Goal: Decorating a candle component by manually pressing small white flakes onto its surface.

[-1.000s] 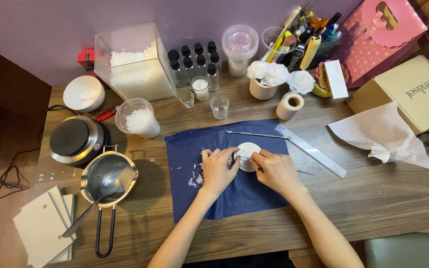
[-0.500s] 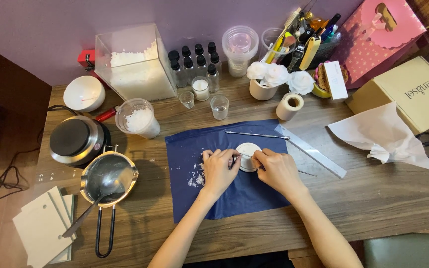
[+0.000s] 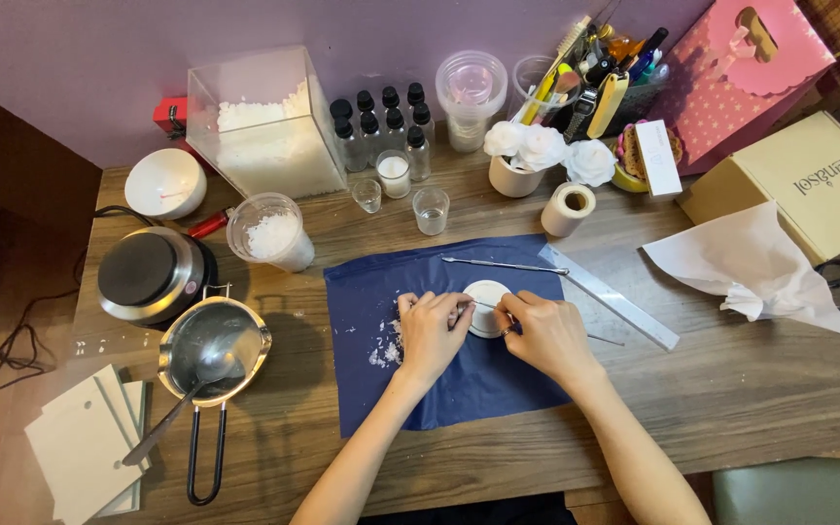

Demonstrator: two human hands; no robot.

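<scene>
Your left hand [image 3: 430,331] and right hand [image 3: 544,331] close around a small white round container [image 3: 486,307] on the blue cloth [image 3: 459,384].

The container sits between your hands, touching both sets of fingertips. Your right fingers pinch a thin metal tool [image 3: 483,305] lying crosswise over the container, pointing left. White flakes [image 3: 384,345] lie just left of your left hand.

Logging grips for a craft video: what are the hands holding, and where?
Both hands, left hand and right hand, grip the small white round container by its opposite sides, on the blue cloth.
</scene>
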